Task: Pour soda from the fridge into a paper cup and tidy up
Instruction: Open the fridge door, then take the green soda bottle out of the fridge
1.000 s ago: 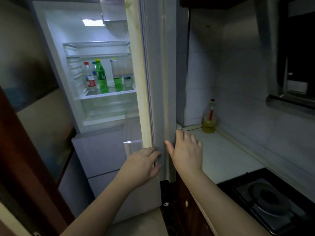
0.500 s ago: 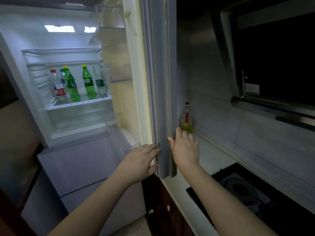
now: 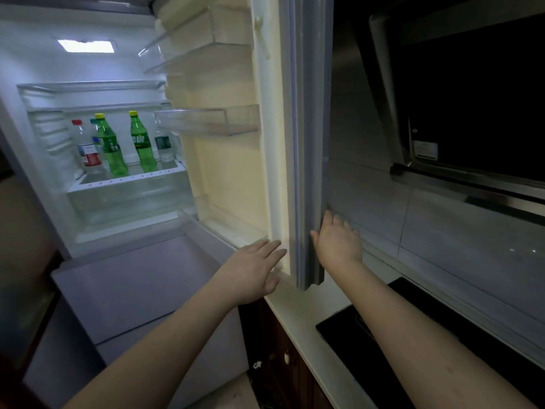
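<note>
Left hand [image 3: 253, 268]: flat, fingers straight, pressed against the inner lining of the fridge door [image 3: 306, 149] near its bottom edge; nothing gripped. Right hand [image 3: 337, 242]: fingers loosely extended against the door's outer face and edge, nothing clasped either. Door is being steered between two flat palms, not held.

Change vs a second ago: door is swung noticeably wider, and the cavity plus door bins [image 3: 206, 121] are now fully exposed. The oil bottle seen earlier on the counter [image 3: 300, 317] is now hidden behind the door.

Soda: two green yellow-capped bottles [image 3: 143, 143] are seen upright on the glass shelf [image 3: 129, 180], beside a red-capped clear bottle [image 3: 87, 149] and a smaller dark-labelled one behind.

Judgement: opening step is essentially done; access is clear, so a reach for a green bottle is likely next. No paper cup is in view. Stove [image 3: 383, 343] sits under the right forearm.
</note>
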A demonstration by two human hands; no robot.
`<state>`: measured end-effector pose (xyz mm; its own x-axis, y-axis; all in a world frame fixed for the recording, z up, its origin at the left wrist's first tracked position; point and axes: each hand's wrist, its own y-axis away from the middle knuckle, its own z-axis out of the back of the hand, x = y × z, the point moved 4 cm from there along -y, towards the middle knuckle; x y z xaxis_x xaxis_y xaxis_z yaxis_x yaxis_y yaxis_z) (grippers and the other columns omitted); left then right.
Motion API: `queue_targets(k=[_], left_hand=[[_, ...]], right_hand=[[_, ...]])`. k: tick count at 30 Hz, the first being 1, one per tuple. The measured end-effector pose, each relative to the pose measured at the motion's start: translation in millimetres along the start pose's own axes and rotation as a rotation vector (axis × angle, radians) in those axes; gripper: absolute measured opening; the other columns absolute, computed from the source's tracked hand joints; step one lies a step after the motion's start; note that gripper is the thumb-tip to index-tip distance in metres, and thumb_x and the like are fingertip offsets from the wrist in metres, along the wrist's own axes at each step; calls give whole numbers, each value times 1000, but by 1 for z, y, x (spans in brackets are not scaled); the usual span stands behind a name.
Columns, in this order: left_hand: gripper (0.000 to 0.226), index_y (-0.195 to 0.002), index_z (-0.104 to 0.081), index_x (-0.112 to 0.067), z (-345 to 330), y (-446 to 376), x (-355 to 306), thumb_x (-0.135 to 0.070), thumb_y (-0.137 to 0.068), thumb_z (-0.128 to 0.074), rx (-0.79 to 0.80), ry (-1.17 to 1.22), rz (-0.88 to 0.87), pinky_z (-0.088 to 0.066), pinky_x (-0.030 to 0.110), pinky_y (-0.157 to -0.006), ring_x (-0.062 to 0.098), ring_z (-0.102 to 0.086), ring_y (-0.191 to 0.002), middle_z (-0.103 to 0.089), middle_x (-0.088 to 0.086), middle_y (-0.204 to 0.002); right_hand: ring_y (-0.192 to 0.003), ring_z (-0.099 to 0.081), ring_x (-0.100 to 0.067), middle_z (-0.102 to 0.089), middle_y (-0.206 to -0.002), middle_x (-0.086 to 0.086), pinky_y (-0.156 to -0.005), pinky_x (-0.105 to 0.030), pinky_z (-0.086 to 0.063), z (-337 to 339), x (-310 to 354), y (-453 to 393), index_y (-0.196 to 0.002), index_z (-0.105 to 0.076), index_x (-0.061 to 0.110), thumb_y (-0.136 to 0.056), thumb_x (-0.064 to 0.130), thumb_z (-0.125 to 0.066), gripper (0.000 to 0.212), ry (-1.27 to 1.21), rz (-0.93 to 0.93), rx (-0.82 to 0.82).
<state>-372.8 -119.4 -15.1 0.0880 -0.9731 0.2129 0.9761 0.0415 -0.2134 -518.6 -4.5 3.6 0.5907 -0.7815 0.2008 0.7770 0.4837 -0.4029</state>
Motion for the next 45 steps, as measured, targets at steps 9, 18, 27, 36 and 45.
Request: queue_targets(k=[9,18,27,36,45], left_hand=[[64,-151,-29,-22,3,19,30,-48,-93,-39,40,-3,205,-25,39,-115,28,-25,-145,-25,5,-159],[63,-150,-31,-19,17,66,76,-49,-96,-43,26,-42,376,-25,36,-113,23,-31,-142,-33,4,-155],[88,-148,-34,-18,24,125,137,-63,-77,-6,42,-82,491,-27,36,-112,23,-34,-139,-38,4,-152],[69,-151,-26,-21,21,171,243,-59,-95,-30,59,-98,589,-23,37,-114,20,-26,-143,-30,0,-156],[66,-151,-24,-20,15,181,325,-56,-96,-36,87,-120,604,-24,38,-114,21,-26,-142,-31,1,-154]], right_hand=[[-116,-46,-26,-48,-130,-8,-92,-37,-38,8,29,30,-140,-34,15,-96,40,-38,51,-6,223,-50],[-117,-46,-25,-51,-129,-5,-96,-37,-35,-9,92,49,-138,-41,18,-94,37,-42,48,-73,481,0],[-106,-55,-27,-59,-114,-5,-89,-39,-42,-38,189,40,-121,-55,20,-85,38,-52,41,-57,569,7],[-121,-44,-24,-49,-131,-5,-98,-38,-34,-66,307,5,-137,-41,22,-92,37,-43,48,-83,661,36],[-125,-41,-23,-45,-138,-3,-101,-37,-32,-86,397,-30,-143,-35,23,-93,36,-42,52,-101,658,29]])
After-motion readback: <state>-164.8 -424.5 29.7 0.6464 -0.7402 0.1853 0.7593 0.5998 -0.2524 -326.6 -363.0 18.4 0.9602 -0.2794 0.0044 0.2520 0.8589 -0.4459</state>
